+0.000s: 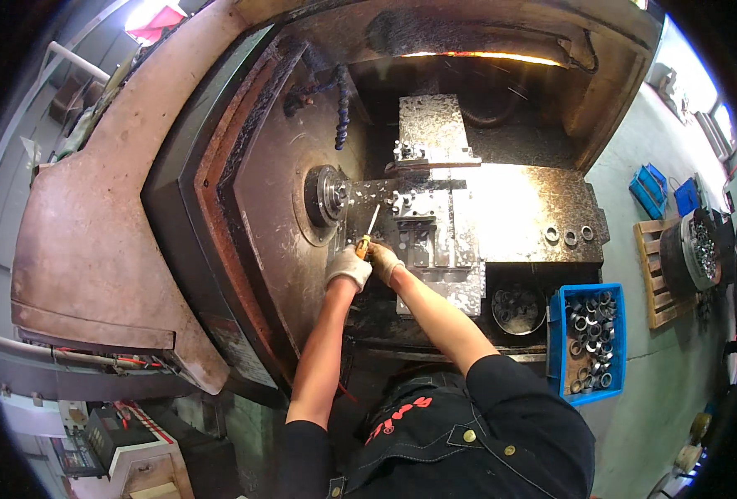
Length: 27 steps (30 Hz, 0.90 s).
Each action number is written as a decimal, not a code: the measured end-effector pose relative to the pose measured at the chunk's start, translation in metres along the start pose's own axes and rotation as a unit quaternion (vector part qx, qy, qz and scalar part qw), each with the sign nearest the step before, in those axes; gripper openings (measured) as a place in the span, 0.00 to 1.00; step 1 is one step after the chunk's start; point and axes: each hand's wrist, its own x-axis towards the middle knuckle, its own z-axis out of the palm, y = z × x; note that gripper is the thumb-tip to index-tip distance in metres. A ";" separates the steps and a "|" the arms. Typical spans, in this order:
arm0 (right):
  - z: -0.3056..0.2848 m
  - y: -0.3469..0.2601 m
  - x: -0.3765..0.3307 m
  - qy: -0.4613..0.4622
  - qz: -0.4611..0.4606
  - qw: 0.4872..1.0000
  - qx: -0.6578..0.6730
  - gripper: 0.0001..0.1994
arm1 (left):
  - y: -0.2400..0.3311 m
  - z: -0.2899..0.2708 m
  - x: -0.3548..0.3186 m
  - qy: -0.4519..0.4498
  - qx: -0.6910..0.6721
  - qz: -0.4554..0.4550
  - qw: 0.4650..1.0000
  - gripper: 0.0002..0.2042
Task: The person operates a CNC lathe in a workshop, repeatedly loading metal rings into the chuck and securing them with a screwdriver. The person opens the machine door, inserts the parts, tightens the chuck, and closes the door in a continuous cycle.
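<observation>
Black apron [447,453] is nearest the cam, at 6 o'c, w/ both forearms running up to ctr. L hand [349,265], gloved, is clamped round the handle of a yellow-handled tool [363,245]; R hand [384,259], gloved too, sits right beside it, but can't tell if its fingers grip or just steady. Tool is just above ctr, its thin shaft pointing approx 12–1 o'c, bet. the chuck [327,196] at 11 o'c from the hands and the front tool block [416,205] at 1–2 o'c.

Risks, my guess: if the chuck turned w/ hands this near, a loose glove could snag; if the handle slipped (oily gloves, poss.), the tip could knock the block or chuck.

Count: 1 tool, 1 chuck, 2 tool blocks incl. the rear one [410,152], 1 blue hose [341,108] at 12 o'c, 3 loose rings [571,238] on the ledge at 3 o'c, 1 round pan [541,323] and 1 blue bin [556,345] at 4 o'c. Rings in the bin: too heaped to count; pan contents too dim.
</observation>
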 end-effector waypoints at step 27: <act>0.040 -0.073 0.099 0.087 -0.273 0.910 -0.301 0.11 | -0.104 0.047 -0.133 0.200 -0.177 0.103 0.958 0.18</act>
